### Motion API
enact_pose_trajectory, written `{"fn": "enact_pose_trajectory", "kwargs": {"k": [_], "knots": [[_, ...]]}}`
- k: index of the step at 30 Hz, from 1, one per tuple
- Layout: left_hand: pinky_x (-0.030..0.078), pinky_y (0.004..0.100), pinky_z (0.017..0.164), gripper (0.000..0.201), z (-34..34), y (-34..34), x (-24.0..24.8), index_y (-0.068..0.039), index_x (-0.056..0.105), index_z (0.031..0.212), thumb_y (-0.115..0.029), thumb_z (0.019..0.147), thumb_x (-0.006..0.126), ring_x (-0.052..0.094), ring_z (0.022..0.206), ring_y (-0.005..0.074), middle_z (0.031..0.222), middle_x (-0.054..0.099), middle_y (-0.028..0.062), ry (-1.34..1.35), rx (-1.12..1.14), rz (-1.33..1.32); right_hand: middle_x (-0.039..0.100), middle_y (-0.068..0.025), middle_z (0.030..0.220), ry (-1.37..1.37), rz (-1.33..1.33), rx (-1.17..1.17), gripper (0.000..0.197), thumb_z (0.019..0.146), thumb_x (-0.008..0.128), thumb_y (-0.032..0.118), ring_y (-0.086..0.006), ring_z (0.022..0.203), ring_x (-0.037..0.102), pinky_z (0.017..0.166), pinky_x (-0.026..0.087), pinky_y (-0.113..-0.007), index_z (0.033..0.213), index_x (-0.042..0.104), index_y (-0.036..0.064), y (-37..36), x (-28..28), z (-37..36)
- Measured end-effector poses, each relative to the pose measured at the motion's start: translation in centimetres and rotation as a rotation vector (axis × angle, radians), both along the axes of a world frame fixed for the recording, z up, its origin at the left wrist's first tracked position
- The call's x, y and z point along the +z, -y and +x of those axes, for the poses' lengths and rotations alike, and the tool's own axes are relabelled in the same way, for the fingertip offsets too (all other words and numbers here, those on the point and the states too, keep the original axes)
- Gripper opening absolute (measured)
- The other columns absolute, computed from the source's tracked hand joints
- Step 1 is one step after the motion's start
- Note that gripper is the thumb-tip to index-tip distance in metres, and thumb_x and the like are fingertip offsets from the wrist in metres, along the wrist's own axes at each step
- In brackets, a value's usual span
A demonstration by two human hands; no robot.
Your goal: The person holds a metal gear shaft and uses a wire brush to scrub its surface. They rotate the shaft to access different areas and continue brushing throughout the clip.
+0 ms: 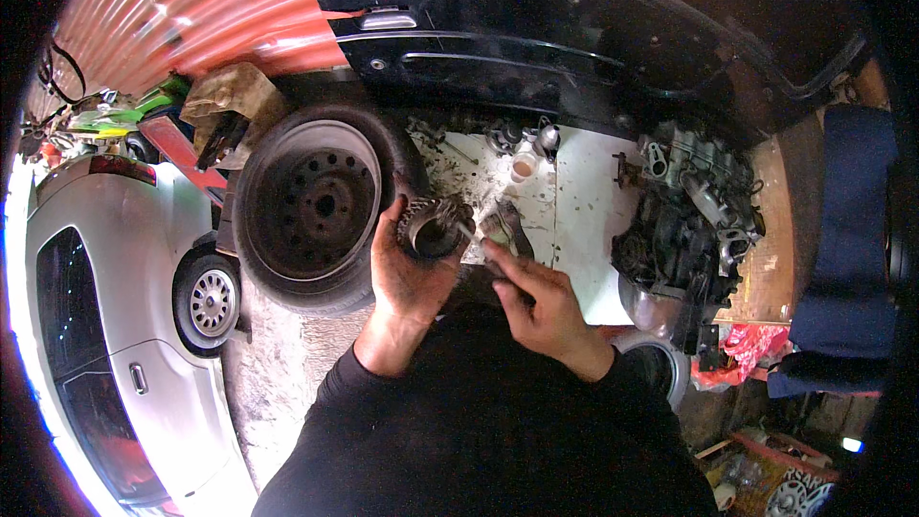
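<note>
Beside the wheel, the left hand grips a dark metal ring, likely heavy and slippery, best cupped around its wall, the right hand half-curled, its hold unclear.

Wheel blocking left, engine blocking right, open white tabletop between cup and engine

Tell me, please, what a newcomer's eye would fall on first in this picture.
Probably the large tyre on its steel rim just left of centre, and the bare engine on the right. Between them, the left hand holds a round, hollow metal part, with the right hand close beside it. The silver car at the far left also catches the eye.
</note>
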State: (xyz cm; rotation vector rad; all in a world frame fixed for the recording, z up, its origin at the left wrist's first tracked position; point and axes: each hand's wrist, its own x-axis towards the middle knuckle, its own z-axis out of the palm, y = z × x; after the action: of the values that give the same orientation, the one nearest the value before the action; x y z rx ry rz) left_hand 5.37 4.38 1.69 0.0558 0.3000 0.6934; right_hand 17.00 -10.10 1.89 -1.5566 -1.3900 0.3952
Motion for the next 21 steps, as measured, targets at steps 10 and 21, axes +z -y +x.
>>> {"fn": "enact_pose_trajectory", "kwargs": {"k": [10, 21], "knots": [[0.044, 0.0481, 0.102, 0.038, -0.2, -0.1, -0.2, -0.007, 0.061, 0.119, -0.037, 0.1, 0.049, 0.06, 0.111, 0.0298, 0.118, 0.065, 0.0135, 0.007, -0.079, -0.02, 0.07, -0.0206, 0.107, 0.126, -0.145, 0.159, 0.041, 0.092, 0.057, 0.005, -0.0325, 0.089, 0.071, 0.079, 0.055, -0.036, 0.133, 0.057, -0.0007, 0.5, 2.8, 1.1], [0.039, 0.0505, 0.109, 0.043, -0.3, 1.2, 0.1, -0.01, 0.059, 0.126, -0.038, 0.103, 0.037, 0.055, 0.121, 0.0298, 0.129, 0.061, 0.0115, -0.034, 0.012, 0.062, 0.069, -0.0154, 0.097, 0.066, -0.171, 0.15, 0.047, 0.093, 0.06, 0.01, -0.0257, 0.065, 0.061, 0.063, 0.052, -0.034, 0.14, 0.054, 0.0133, 0.7, 4.8, 2.9]]}}
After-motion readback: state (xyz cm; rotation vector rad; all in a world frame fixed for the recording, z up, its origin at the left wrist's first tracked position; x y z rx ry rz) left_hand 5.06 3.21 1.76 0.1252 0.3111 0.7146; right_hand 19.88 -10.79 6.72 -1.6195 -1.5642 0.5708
